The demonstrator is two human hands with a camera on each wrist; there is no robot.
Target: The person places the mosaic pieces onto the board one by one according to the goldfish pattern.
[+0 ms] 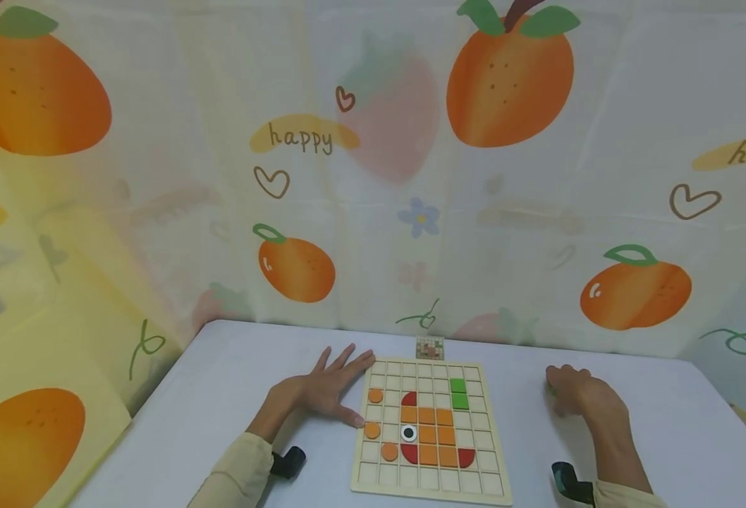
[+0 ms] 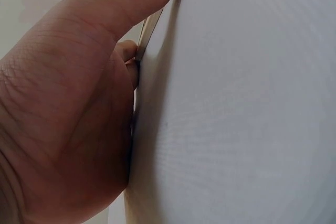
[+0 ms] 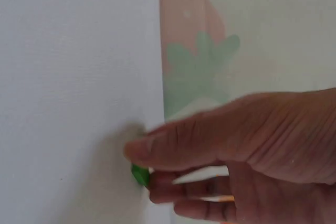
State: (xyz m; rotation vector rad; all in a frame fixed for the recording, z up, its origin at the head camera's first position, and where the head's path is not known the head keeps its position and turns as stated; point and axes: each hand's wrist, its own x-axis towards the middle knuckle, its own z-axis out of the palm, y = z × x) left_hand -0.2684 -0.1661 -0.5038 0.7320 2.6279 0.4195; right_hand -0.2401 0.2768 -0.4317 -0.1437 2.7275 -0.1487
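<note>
A wooden grid board [image 1: 382, 484] lies on the white table. Several orange squares [image 1: 426, 434] on it form a block, with red rounded pieces [image 1: 466, 458] around it and a black-and-white eye piece [image 1: 408, 433] at its left. Two green squares [image 1: 458, 401] sit at the upper right of the grid. At the board's left edge my left hand [image 1: 323, 389] rests with fingers spread, thumb and fingertips right at the rim. Right of the board, low over the table, my right hand [image 1: 577, 392] pinches a small green piece [image 3: 139, 175] between thumb and fingers, which partly hide it.
Orange discs [image 1: 389, 451] occupy cells in the board's left columns. A small patterned card [image 1: 430, 348] touches the board's far edge. Behind the table [image 1: 271, 340] hangs a fruit-printed curtain [image 1: 512, 233]. Dark wrist-worn cameras [image 1: 288, 463] sit near both sleeves.
</note>
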